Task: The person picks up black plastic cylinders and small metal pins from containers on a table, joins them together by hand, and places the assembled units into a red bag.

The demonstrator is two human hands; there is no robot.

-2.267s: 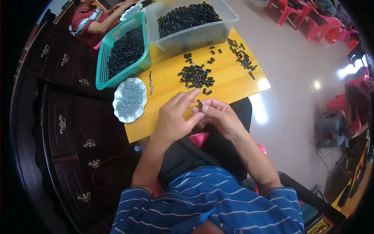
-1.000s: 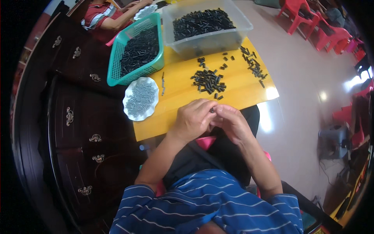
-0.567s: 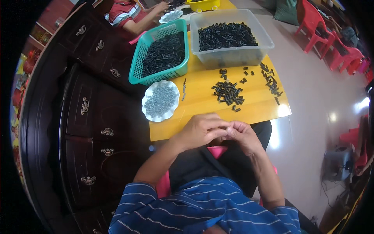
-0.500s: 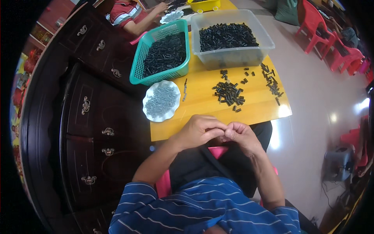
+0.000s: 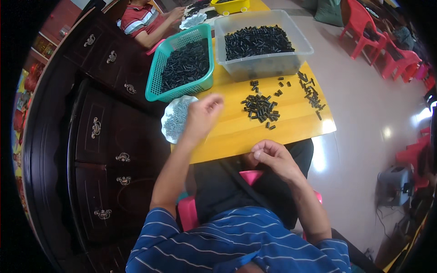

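Note:
My left hand [image 5: 203,117] is over the table beside the scalloped white plate [image 5: 165,123] of small clear pieces, covering the plate's right edge. Its fingers are curled and smeared by motion, so their contents cannot be made out. Near the table's front edge my right hand [image 5: 275,158] is closed, thumb against the forefinger; anything pinched there is too small to tell. A loose pile of short black tube-like pieces [image 5: 260,108] lies beyond my right hand. More thin black pieces [image 5: 311,94] are scattered along the table's right side.
On the yellow table [image 5: 227,141] stand a green plastic basket [image 5: 157,82] and a translucent bin [image 5: 266,68], both filled with black pieces. Dark wooden cabinets [image 5: 102,150] border the left. Another person [image 5: 143,25] sits at the far left. Red plastic chairs [image 5: 364,34] stand at right.
My hands, formerly together at the table's front edge, are apart. The left has moved away and left to beside the plate; the right stays near the edge, still pinched.

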